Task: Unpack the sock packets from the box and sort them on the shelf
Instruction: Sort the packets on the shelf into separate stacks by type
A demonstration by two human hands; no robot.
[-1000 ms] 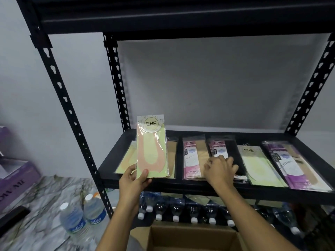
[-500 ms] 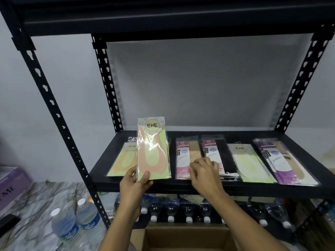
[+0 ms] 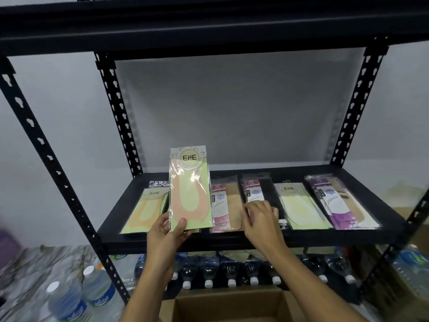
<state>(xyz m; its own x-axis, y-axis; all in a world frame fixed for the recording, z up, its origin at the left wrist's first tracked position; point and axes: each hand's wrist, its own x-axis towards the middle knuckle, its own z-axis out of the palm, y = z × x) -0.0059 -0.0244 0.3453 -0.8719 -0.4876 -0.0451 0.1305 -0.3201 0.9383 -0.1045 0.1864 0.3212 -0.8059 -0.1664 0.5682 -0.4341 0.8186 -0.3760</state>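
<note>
Below the shelf (image 3: 232, 240), the left forearm (image 3: 149, 287) and right forearm (image 3: 301, 282) are bare as far as the view shows them. The left hand (image 3: 167, 231) and right hand (image 3: 260, 217), at the shelf's front edge, are bare too. The left thumbnail is short and plain.

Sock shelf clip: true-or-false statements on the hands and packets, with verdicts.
1. The left hand grips an ENE packet upright by its lower end. True.
2. The cardboard box is open. True.
3. The right hand reaches into that box. False: it rests on packets lying on the shelf.
4. The purple packet lies at the shelf's left end. False: it lies at the right end.
5. Folded towels sit under the shelf. False: water bottles do.
</note>
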